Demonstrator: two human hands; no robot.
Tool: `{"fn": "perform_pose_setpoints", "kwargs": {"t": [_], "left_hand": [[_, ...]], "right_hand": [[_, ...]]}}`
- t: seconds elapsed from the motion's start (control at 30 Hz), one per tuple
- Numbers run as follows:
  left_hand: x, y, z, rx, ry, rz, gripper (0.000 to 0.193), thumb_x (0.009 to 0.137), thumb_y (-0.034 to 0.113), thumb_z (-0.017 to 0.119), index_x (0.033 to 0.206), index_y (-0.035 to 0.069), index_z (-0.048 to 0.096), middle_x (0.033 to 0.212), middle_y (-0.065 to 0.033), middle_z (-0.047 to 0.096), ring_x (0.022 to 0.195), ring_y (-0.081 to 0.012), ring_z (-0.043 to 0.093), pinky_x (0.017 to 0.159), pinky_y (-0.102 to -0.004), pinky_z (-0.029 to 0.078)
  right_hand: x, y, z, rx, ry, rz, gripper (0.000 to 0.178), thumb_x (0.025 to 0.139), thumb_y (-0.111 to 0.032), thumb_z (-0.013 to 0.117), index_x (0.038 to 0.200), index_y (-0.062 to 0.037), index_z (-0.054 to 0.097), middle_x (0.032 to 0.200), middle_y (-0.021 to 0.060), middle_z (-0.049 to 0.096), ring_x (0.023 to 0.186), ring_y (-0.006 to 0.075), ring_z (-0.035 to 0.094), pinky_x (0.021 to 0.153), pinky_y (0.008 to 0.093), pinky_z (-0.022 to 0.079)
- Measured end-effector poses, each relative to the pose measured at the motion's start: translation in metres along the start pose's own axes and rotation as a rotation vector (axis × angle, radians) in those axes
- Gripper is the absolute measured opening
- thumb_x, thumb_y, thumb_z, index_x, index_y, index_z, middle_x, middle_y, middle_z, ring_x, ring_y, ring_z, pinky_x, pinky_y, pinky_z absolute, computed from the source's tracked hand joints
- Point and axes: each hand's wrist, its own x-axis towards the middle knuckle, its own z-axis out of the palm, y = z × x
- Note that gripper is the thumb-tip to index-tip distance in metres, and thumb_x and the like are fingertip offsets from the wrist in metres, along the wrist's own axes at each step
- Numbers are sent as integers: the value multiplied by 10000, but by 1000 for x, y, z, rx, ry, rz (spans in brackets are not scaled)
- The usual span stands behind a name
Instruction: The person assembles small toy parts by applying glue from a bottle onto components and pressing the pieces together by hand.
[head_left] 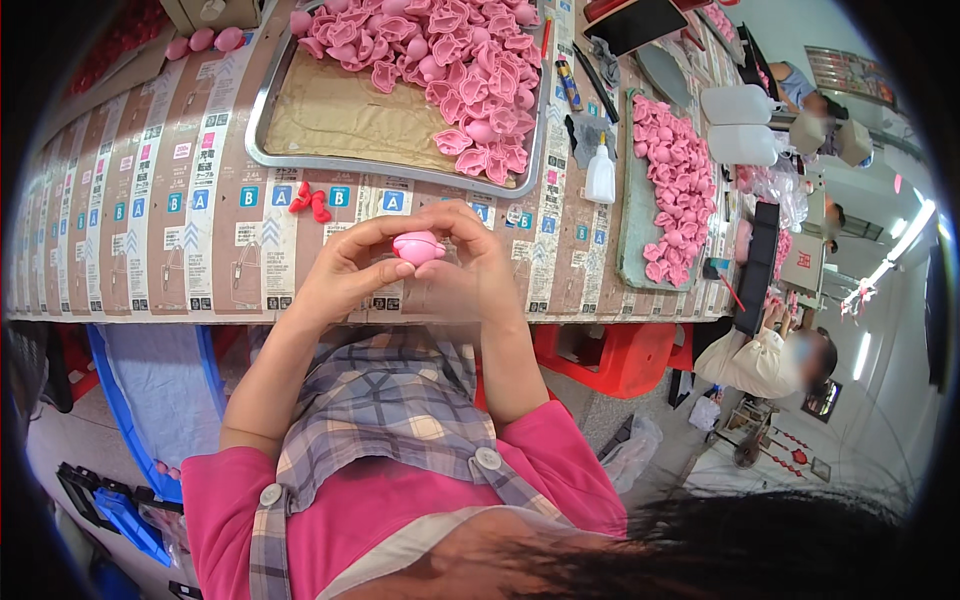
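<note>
Mid-frame, we see the left hand and right hand pinching one pink piece, partly hiding its edges; two red pieces lie upper-left of it. We spot one metal tray, top centre; one white bottle, one green tray, right of centre.

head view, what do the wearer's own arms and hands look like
The left hand and right hand are ungloved, with no watch or bracelet visible. The sleeves are plain bright pink, leaving the forearms bare.
</note>
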Motion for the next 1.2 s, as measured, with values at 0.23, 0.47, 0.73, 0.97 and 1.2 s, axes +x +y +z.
{"fn": "perform_pose_setpoints", "kwargs": {"t": [0.23,0.47,0.73,0.97,1.2], "left_hand": [[2,-14,-4,-230,55,-13,433,750,195,646,1128,39,503,1076,-85,537,952,-179,541,836,-311,437],[6,-18,5,-571,39,45,421,803,207,583,1185,81,459,1097,-102,514,1017,-177,496,881,-304,391],[14,-10,14,-712,55,-8,519,798,213,591,1255,97,374,1017,-76,504,926,-179,500,845,-299,401],[15,-4,15,-696,11,-37,638,748,231,648,1273,84,316,1014,-80,503,936,-175,501,846,-284,394],[18,10,7,-203,56,2,624,742,163,651,1262,65,319,1044,-66,516,953,-135,509,842,-274,401]], "right_hand": [[3,-5,10,-35,64,-57,417,573,-153,762,941,-51,596,957,62,515,941,196,485,823,302,375],[11,-13,18,-109,161,-140,356,575,-175,756,855,-49,577,904,75,530,905,220,492,792,316,380],[16,-15,14,-262,155,-194,352,607,-145,733,896,-31,566,896,41,553,854,158,484,742,267,384],[13,-16,13,-218,154,-241,322,613,-177,727,872,-46,587,887,68,578,866,231,499,768,322,385],[14,-27,7,-364,82,-331,378,624,-115,700,971,-70,560,1011,47,575,929,236,490,819,338,382]]}}
